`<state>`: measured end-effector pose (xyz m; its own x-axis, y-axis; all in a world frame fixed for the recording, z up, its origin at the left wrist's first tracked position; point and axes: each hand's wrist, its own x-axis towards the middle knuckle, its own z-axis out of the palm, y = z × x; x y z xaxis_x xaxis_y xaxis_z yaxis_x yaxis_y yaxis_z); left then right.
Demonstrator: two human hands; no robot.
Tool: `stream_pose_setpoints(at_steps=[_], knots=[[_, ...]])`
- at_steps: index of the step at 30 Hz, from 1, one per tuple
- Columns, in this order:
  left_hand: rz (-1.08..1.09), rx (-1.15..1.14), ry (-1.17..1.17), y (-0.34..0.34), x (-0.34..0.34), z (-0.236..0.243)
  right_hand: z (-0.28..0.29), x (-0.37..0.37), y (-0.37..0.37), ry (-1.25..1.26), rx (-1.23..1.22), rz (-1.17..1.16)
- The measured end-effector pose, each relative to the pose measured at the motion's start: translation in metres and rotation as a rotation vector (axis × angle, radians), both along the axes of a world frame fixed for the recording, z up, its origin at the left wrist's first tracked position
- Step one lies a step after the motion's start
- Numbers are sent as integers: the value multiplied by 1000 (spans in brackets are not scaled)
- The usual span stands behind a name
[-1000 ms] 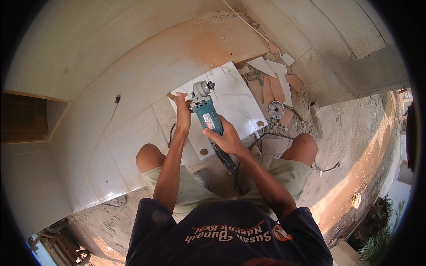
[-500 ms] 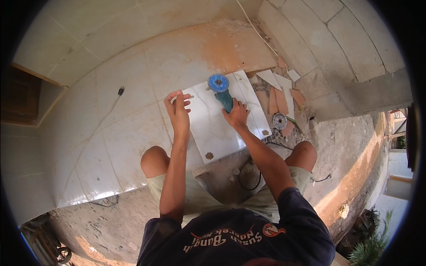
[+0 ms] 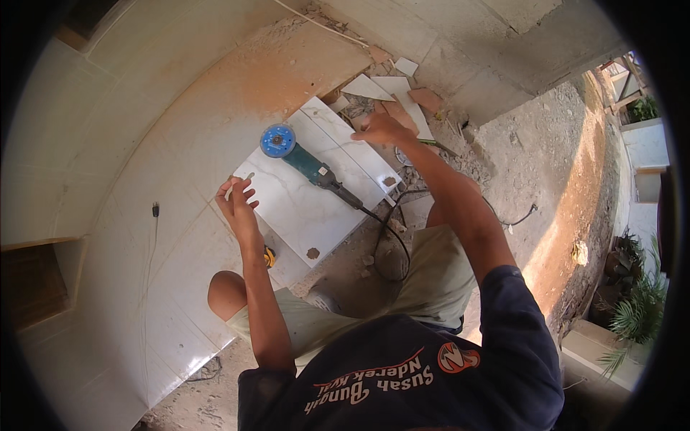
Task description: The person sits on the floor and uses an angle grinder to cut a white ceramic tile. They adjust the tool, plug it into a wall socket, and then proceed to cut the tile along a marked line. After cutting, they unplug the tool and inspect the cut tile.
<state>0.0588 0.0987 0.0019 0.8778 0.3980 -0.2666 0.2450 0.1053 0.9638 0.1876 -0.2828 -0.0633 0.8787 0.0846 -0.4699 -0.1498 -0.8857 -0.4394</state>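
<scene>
head view: the slack cord (image 3: 374,215), if snagged, could drag the grinder (image 3: 310,167), lying disc-up (image 3: 277,141) on the tile (image 3: 298,223). the left hand (image 3: 238,208) is loosely spread, seemingly empty. beyond, the right hand (image 3: 386,132) half-curls near shards (image 3: 368,87) that could cut it if grasped; its hold i cannot tell.

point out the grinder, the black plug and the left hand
Grinder (image 3: 312,169): head view, on its green body
Black plug (image 3: 155,210): head view, on the plug's body
Left hand (image 3: 238,207): head view, middle of the hand
</scene>
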Motion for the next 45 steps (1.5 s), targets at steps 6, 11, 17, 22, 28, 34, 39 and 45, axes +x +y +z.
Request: stream_pose_setpoints(at_steps=[6,11,17,22,28,34,39,45], knots=[[-100,115,53,-29,14,-17,0,-79,-203,357,11,-328],[-147,243,91,-32,6,-61,-136,-248,-320,-258,-248,-1163],[-306,572,203,-32,-8,-127,-189,-409,-431,-364,-306,-1790],[-262,599,238,-32,-12,-112,-195,-461,-460,-436,430,-1963],[-202,669,143,-41,-16,-59,-181,-423,-430,-380,444,-2156],[-149,608,-49,-41,9,31,28,-383,-473,-981,563,-1908],[-210,674,-63,-46,11,204,318,-281,-349,-924,937,-1477],[-227,561,-40,-87,-3,420,582,-233,-268,-795,866,-1115]])
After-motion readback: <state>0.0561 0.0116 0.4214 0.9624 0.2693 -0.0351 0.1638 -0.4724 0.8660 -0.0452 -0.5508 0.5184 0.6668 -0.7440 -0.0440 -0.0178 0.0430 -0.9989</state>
